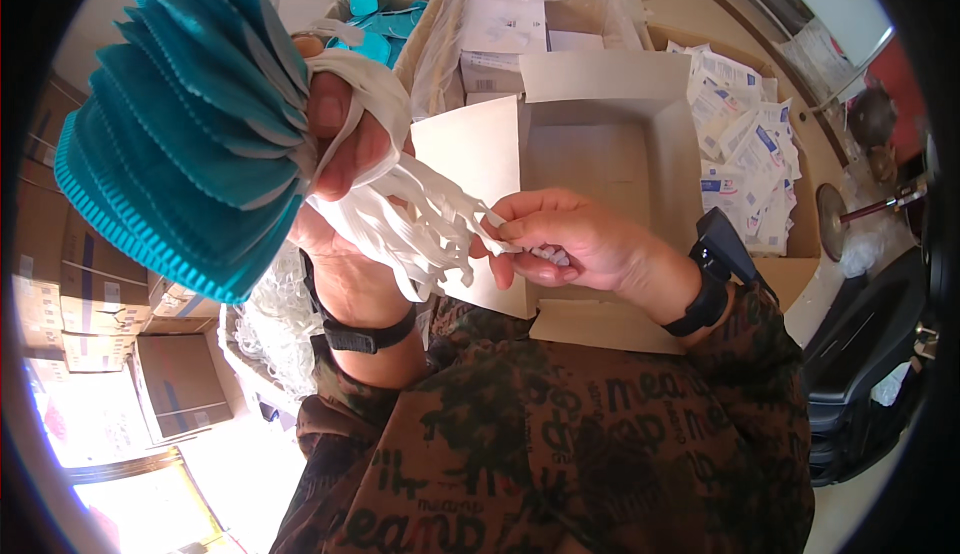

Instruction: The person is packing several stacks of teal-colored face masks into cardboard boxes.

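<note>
My left hand (345, 139), raised at the upper left, is closed around one end of a fanned stack of teal face masks (190, 124). White elastic straps (400, 219) hang from the stack and trail to the right. In front of my chest, my right hand (590, 239) pinches the ends of some straps between thumb and forefinger. Several small white pieces (548, 254) sit in its curled fingers; what they are is too small to tell. Below both hands stands an open white box (610, 154) with its flaps folded out.
Behind the open box, a plastic-lined carton (440, 34) holds white boxes. Another carton (800, 244) at the right holds small white packets (745, 144). More teal masks (385, 29) lie at the back. A basket of white straps (270, 329) stands at my left, near stacked cartons (100, 284).
</note>
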Demonstrator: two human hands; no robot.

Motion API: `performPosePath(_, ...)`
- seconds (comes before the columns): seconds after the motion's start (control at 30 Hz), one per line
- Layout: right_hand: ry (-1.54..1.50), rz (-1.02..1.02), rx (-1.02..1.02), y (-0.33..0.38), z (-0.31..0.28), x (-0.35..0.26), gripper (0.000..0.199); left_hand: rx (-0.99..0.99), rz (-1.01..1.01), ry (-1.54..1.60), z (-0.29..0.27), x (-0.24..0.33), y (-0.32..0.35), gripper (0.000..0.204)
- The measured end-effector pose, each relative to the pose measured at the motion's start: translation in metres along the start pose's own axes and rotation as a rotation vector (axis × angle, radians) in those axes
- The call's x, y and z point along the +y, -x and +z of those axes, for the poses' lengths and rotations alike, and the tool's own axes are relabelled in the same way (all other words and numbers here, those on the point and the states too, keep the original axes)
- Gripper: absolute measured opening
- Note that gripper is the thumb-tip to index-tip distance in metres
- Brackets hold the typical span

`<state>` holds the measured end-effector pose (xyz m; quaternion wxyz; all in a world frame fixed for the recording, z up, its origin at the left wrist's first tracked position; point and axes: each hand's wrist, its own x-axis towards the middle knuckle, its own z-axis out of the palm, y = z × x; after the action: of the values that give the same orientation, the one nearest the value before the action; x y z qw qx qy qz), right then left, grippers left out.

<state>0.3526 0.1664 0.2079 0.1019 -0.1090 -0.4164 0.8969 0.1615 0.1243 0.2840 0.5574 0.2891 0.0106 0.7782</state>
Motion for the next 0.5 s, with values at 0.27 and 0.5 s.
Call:
performPosePath(0.27, 0.526, -0.064, -0.206, 0.011, 0.004, -0.015, 0.025, -0.248, -0.154, 0.100, -0.014, 0.010, -0.006, 0.040)
performPosePath(0.5, 0.606, -0.146, 0.041, 0.022, 0.013, -0.040, 0.019, -0.301, -0.143, 0.064, -0.004, 0.011, -0.002, 0.019)
